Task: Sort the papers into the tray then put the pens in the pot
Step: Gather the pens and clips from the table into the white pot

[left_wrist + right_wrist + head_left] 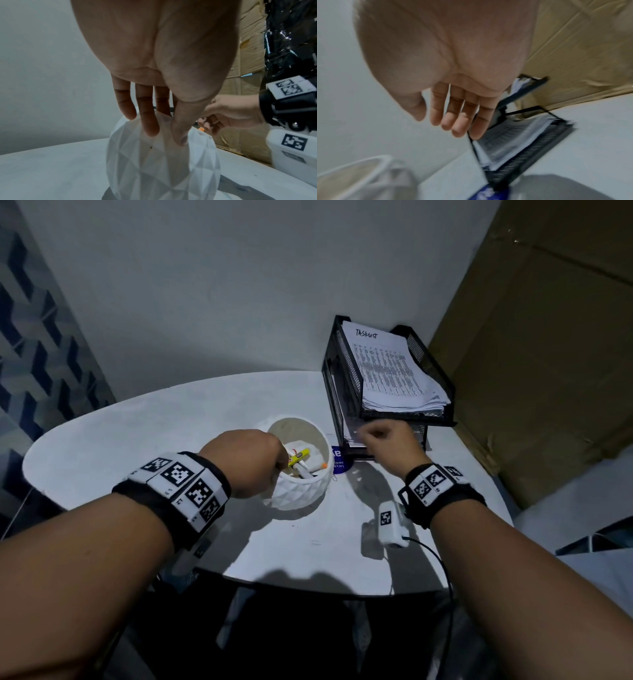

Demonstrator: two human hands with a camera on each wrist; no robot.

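A white faceted pot (301,487) stands mid-table and holds a yellow marker (300,455) and a white pen with an orange tip (310,471). My left hand (246,460) hangs over the pot's left rim. Its fingers (150,121) are straight and touch the pot (163,169) with nothing in them. The black mesh two-tier tray (346,361) at back right carries a stack of papers (390,371) headed "TASKLIST". More sheets (505,138) lie in the lower tier. My right hand (387,440) hovers before that tier, empty, with its fingers (458,121) relaxed.
A blue card (337,461) lies between the pot and the tray's foot. Brown cardboard (548,337) stands to the right of the tray, and a pale wall rises behind the oval white table (137,440). A black cable (442,563) runs off the front right edge.
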